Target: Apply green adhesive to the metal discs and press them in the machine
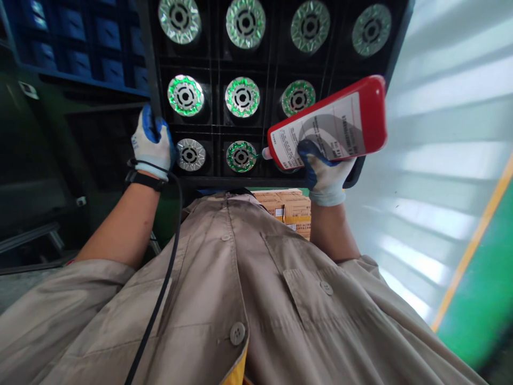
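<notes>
My right hand (326,168), in a white and blue glove, grips a red bottle (372,115) with a white label. The bottle is tilted, its pale nozzle close to the right edge of a round metal part (241,156) that bears a wavy green ring. My left hand (154,141), gloved too, has its fingers wrapped round the left rim of the black compartment tray (154,64). Beside it, a metal part (191,155) in the near row shows no green. Several parts in the rows behind carry green; one (298,99) is partly covered by the bottle.
A blue compartment tray (80,69) lies at the back left. Cardboard boxes (294,211) show below the black tray's near edge. A black cable (172,262) hangs from my left wrist. At the right are a pale reflective surface and a yellow line on green.
</notes>
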A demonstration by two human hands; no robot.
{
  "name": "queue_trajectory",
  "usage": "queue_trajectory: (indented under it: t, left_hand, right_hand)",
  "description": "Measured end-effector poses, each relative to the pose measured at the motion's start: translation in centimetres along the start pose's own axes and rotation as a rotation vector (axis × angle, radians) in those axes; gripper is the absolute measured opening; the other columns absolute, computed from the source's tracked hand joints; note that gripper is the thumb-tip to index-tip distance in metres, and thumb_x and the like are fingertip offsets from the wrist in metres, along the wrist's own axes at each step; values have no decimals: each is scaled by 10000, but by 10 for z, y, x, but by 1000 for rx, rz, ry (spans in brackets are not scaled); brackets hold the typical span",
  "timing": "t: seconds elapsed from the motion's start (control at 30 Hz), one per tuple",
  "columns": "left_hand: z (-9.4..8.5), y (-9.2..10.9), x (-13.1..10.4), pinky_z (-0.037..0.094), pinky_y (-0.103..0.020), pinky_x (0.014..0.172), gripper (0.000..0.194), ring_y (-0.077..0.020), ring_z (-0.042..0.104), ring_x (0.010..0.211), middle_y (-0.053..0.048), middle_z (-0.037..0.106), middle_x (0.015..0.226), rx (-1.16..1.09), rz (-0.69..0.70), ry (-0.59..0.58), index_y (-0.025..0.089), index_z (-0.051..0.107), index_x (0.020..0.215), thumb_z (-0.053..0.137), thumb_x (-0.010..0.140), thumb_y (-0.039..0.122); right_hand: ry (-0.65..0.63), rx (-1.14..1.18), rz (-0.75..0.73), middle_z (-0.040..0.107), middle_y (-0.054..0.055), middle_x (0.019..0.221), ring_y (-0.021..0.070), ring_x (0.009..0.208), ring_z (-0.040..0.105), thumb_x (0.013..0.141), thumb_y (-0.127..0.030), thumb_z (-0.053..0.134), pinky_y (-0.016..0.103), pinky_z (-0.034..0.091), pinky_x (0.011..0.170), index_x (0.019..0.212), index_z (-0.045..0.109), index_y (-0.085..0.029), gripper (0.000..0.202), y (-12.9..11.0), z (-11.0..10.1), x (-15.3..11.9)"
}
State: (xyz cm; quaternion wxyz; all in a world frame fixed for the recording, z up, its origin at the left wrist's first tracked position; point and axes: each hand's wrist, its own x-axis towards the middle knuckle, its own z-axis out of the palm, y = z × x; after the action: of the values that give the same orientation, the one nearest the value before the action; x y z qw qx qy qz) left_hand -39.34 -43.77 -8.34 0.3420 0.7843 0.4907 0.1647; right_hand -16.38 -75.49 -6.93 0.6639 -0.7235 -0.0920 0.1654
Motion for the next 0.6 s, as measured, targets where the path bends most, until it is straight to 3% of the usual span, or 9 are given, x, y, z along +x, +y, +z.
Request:
queue_trajectory:
  t: [0.27,0.47,0.6]
  left_hand:
    - [-1,3,-1,383,-324,1246,515,-208,551,1410,-130,635,1444,-6,-1,-23,68,538,1427,544,918,145]
    - [-2,1,0,413,-347,1229,534,-213,586,1374,-130,646,1434,20,21,-18,78,537,1425,538,904,193]
    - [-1,4,-1,390,-347,1248,562,-217,573,1391,-153,649,1427,14,5,-9,29,533,1427,544,891,198]
  right_hand:
    - [5,14,-22,761,60,1148,364,1310,657,472,-600,971,628,517,1176,1027,636,-298,715,-5,1,-8]
    - [225,-2,-109,761,54,1090,330,1155,728,496,-749,879,617,559,1129,1068,622,-300,771,11,7,-1]
    - [217,-11,-101,758,66,1130,317,1200,708,533,-745,872,562,570,1129,1134,622,-320,778,15,22,6]
